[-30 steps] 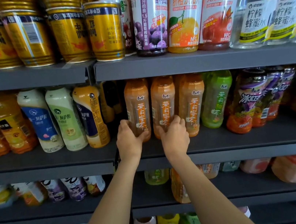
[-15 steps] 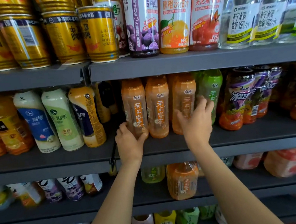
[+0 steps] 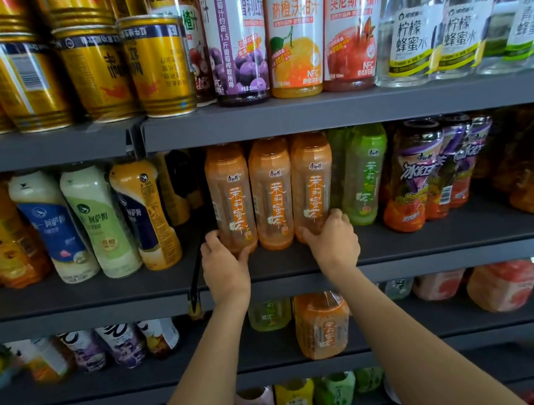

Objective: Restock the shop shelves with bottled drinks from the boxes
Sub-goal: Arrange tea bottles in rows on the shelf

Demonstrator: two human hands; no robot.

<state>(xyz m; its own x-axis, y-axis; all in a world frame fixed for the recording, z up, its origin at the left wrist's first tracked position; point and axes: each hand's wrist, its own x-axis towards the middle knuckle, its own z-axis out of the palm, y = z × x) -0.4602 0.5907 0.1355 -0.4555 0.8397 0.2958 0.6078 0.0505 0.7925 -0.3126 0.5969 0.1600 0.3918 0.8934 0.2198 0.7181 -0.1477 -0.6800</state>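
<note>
Three orange tea bottles stand side by side on the middle grey shelf (image 3: 437, 239). My left hand (image 3: 224, 264) grips the base of the left orange bottle (image 3: 230, 194). My right hand (image 3: 333, 241) grips the base of the right orange bottle (image 3: 312, 178). The middle orange bottle (image 3: 272, 191) stands between them, touched by neither hand. A green tea bottle (image 3: 363, 174) stands just right of my right hand.
Milk-tea bottles (image 3: 95, 221) stand left of a dark gap on the same shelf, purple-labelled bottles (image 3: 417, 176) to the right. Gold cans (image 3: 158, 62) and tall juice bottles (image 3: 294, 24) fill the shelf above. A large orange bottle (image 3: 322, 326) sits on the shelf below.
My right hand has come down from the third orange bottle's side to its base. My left hand stays at the first bottle's base. The three bottles now stand in an even row.
</note>
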